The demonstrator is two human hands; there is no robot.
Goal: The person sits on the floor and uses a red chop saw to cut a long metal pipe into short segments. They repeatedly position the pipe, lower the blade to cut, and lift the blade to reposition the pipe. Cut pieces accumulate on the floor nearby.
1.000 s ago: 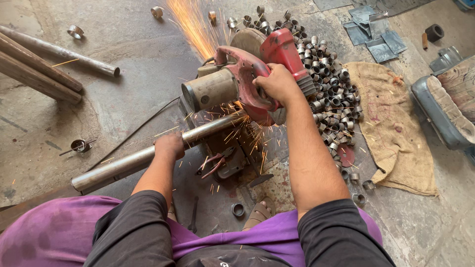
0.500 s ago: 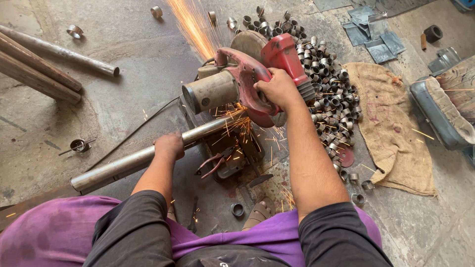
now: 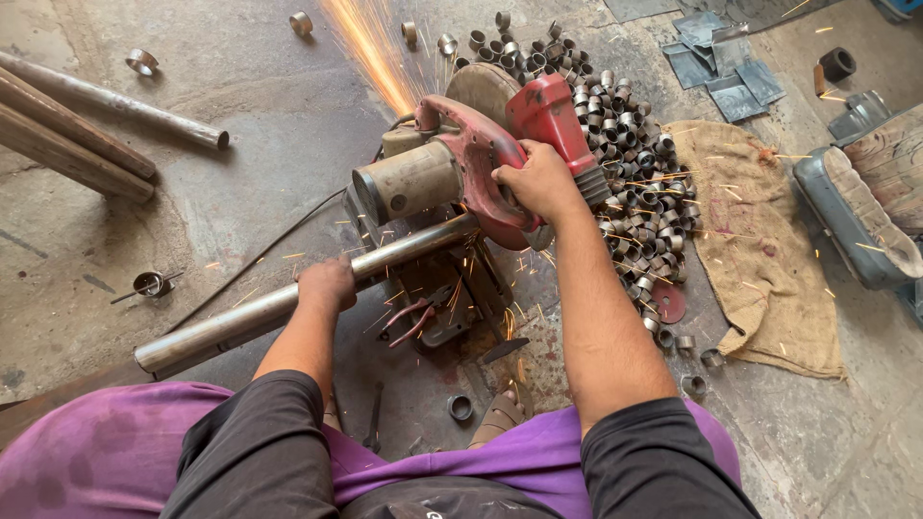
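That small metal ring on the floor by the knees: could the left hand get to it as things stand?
Probably yes. The ring lies in the open just below the left hand, with nothing over it. But that hand is closed on the steel pipe and would have to let go first.

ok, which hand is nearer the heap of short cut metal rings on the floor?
Right. The right hand grips the red chop saw's handle, right beside the heap of short cut metal rings. The left hand holds the long steel pipe, across the saw from it.
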